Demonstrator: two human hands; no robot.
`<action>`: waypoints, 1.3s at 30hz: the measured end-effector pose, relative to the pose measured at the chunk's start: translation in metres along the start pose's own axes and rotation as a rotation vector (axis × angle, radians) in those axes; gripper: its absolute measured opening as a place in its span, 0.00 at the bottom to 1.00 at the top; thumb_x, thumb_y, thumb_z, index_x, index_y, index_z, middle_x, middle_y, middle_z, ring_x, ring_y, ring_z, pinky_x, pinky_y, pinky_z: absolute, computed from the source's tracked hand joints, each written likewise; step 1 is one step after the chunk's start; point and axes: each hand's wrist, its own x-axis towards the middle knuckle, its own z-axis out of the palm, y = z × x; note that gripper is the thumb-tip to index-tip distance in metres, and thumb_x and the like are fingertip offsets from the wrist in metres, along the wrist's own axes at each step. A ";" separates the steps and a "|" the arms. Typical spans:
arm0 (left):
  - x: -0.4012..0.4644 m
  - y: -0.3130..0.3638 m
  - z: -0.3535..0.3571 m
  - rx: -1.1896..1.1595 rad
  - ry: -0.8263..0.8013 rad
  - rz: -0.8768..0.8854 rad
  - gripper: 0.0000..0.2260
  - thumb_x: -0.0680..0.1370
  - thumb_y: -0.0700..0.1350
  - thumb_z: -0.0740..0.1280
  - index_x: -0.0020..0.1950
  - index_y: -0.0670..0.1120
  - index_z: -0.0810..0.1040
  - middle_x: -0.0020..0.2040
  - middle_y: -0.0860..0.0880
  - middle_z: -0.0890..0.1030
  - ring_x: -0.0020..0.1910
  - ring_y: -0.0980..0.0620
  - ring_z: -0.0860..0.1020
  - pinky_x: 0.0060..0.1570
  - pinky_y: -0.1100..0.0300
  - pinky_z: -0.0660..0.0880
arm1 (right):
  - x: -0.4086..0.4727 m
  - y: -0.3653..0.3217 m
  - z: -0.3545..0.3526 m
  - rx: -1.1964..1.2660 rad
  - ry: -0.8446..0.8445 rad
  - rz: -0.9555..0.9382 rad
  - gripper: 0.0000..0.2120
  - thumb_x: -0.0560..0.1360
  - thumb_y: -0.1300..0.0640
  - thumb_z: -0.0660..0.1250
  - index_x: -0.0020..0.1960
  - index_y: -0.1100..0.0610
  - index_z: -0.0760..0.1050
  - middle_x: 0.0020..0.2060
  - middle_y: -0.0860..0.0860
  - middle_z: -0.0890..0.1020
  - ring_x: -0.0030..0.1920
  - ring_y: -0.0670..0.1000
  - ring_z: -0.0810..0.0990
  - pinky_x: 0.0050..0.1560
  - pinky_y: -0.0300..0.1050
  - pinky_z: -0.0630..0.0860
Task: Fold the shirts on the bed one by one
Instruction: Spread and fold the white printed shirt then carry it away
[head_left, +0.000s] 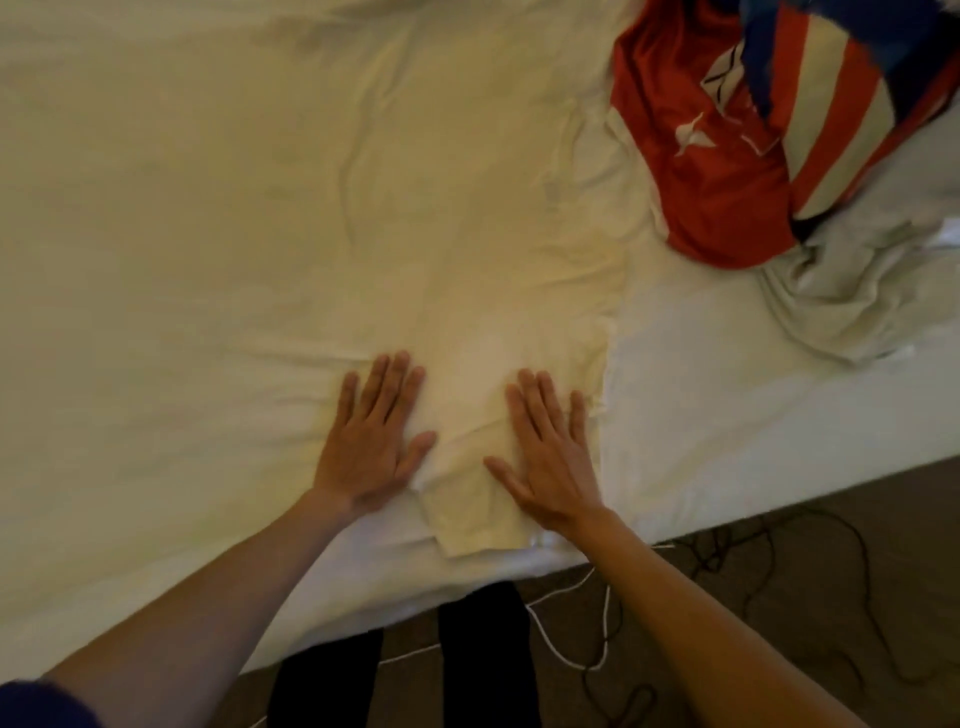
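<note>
We press the cream shirt (498, 322) flat — left hand (371, 441) and right hand (550, 457) open-fingered on its near end, gripping nothing.

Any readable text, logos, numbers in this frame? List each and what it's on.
No readable words or numbers anywhere.
Red shirt: a white chest emblem, a shape only, no lettering.
Same shirt: a white patch with dark marks near the collar, too blurred to read.
Red and white striped shirt: no text visible.
Cream shirt under both hands: plain.
</note>
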 end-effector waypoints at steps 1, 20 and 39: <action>-0.016 -0.003 0.003 0.008 -0.018 0.031 0.35 0.81 0.63 0.52 0.82 0.47 0.50 0.82 0.46 0.47 0.81 0.45 0.47 0.77 0.42 0.45 | -0.016 -0.003 0.003 0.003 -0.012 -0.057 0.42 0.77 0.31 0.53 0.81 0.57 0.51 0.81 0.55 0.47 0.80 0.57 0.44 0.76 0.66 0.42; -0.028 -0.047 -0.088 -0.187 0.308 -0.100 0.17 0.74 0.51 0.58 0.44 0.43 0.85 0.36 0.43 0.84 0.35 0.39 0.84 0.35 0.49 0.79 | 0.087 0.015 -0.165 0.029 -0.238 0.304 0.09 0.68 0.46 0.69 0.44 0.48 0.82 0.43 0.48 0.83 0.47 0.55 0.81 0.41 0.44 0.72; 0.088 -0.095 -0.091 -0.256 0.165 -0.502 0.06 0.81 0.47 0.62 0.54 0.49 0.77 0.51 0.44 0.82 0.50 0.39 0.80 0.39 0.53 0.68 | 0.147 0.047 -0.111 0.192 0.186 0.608 0.19 0.79 0.51 0.62 0.69 0.52 0.71 0.63 0.51 0.76 0.63 0.56 0.70 0.59 0.55 0.66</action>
